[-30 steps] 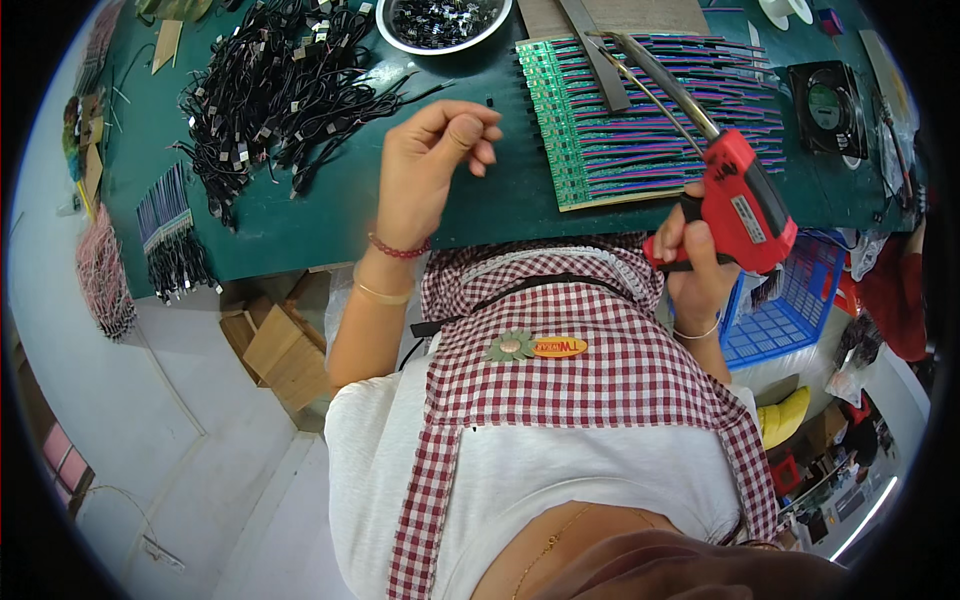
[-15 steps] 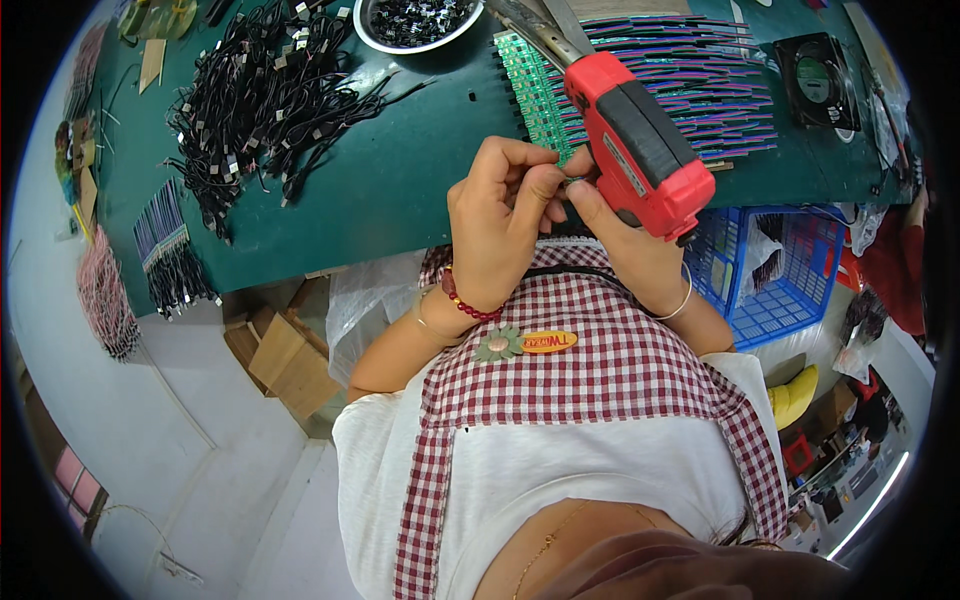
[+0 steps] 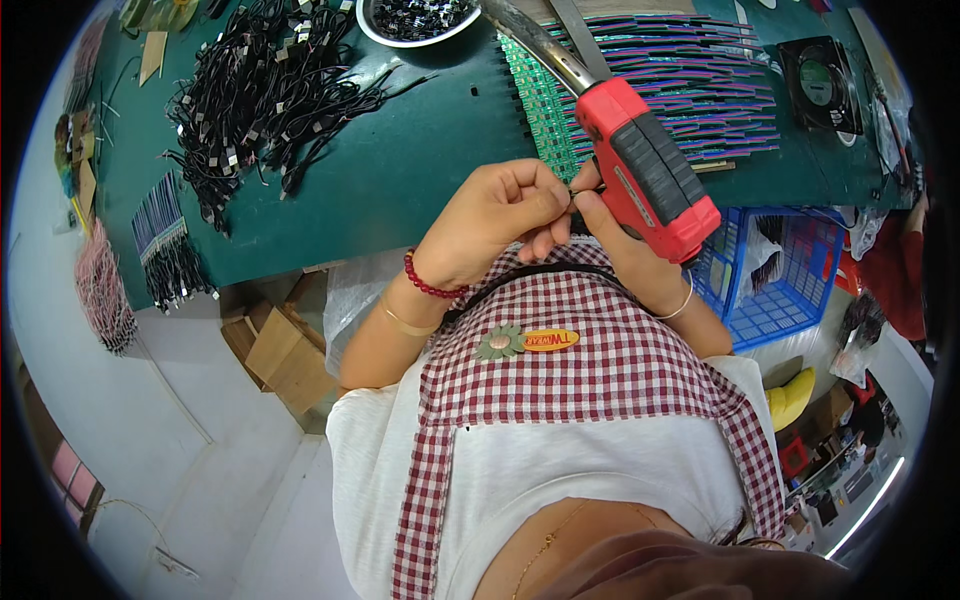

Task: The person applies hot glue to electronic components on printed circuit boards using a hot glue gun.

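Over the table's front edge, my left hand [image 3: 512, 212] is closed, thumb and index finger pinched together. My right hand [image 3: 632, 250] meets it fingertip to fingertip, its thumb and index finger also in a pinch. Whatever small thing lies between them is too hidden to name. A red and black gun-shaped tool [image 3: 650, 170] with a metal barrel covers part of my right hand; I cannot tell whether that hand touches it. Just beyond my fingers lies a row of green circuit boards [image 3: 540, 105] with multicoloured wires [image 3: 680, 95] running off to the right.
Tangled black cables [image 3: 260, 100] with metal plugs cover the table's left part. A white bowl [image 3: 365, 28] of small black parts stands at the back. A black square fan-like object [image 3: 818, 85] lies at right. Below are a blue crate [image 3: 780, 310] and cardboard boxes [image 3: 290, 360].
My left hand has turned, its wrist lower and farther left, fingertips still by my right hand's. The red tool appears slightly lower and to the right.
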{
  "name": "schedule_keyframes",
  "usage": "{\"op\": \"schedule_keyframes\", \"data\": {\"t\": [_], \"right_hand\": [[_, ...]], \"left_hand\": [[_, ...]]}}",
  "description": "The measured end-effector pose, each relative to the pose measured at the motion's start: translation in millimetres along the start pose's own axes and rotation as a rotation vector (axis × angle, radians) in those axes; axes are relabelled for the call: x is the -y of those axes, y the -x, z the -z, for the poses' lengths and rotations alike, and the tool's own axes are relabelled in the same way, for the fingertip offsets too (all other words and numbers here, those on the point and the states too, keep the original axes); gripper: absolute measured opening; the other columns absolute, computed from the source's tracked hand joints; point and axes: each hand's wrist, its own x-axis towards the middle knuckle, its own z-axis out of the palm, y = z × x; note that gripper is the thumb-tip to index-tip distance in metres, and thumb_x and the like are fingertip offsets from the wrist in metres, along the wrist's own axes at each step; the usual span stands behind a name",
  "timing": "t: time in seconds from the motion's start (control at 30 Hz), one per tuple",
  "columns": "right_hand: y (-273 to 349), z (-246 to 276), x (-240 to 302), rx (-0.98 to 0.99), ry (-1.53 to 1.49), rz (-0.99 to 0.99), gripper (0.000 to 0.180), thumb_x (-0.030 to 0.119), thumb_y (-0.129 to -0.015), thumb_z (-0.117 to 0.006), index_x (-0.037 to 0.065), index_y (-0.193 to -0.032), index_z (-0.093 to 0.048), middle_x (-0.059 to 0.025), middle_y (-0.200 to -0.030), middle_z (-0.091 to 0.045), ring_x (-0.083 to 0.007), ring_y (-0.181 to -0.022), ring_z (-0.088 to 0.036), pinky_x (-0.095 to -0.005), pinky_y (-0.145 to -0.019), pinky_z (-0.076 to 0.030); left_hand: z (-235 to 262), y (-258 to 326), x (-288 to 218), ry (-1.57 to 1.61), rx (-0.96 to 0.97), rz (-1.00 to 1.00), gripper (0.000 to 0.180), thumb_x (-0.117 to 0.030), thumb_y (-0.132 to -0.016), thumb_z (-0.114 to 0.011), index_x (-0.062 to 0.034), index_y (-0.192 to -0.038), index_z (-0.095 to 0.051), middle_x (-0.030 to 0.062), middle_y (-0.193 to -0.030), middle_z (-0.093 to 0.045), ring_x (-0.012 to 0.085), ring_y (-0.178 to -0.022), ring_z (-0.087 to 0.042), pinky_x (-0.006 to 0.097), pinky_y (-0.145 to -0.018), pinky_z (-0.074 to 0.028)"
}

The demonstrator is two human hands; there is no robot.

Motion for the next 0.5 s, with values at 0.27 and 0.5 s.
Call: {"op": "schedule_keyframes", "data": {"t": [0.27,0.5], "right_hand": [[20,32,-7,-0.078,0.039,-0.047,0.037,0.000,-0.082,-0.059,-0.003,-0.117,-0.046,-0.0093,-0.089,-0.059,-0.0173,-0.080,-0.058,-0.0304,-0.074,-0.048],[53,58,-27,-0.134,0.167,-0.143,0.035,0.005,-0.085,-0.055,-0.006,-0.116,-0.045,-0.0081,-0.069,-0.052,-0.0144,-0.060,-0.050,-0.0298,-0.060,-0.045]], "left_hand": [[33,-20,-1,-0.272,-0.207,-0.065,0.012,-0.010,-0.085,-0.055,0.0018,-0.081,-0.056,0.0095,-0.074,-0.063,0.0066,-0.054,-0.054,0.017,-0.047,-0.043],[38,-35,4,-0.293,-0.281,-0.051,0.012,-0.009,-0.082,-0.057,0.0022,-0.078,-0.055,0.0097,-0.068,-0.062,0.0080,-0.050,-0.055,0.018,-0.043,-0.043]]}}
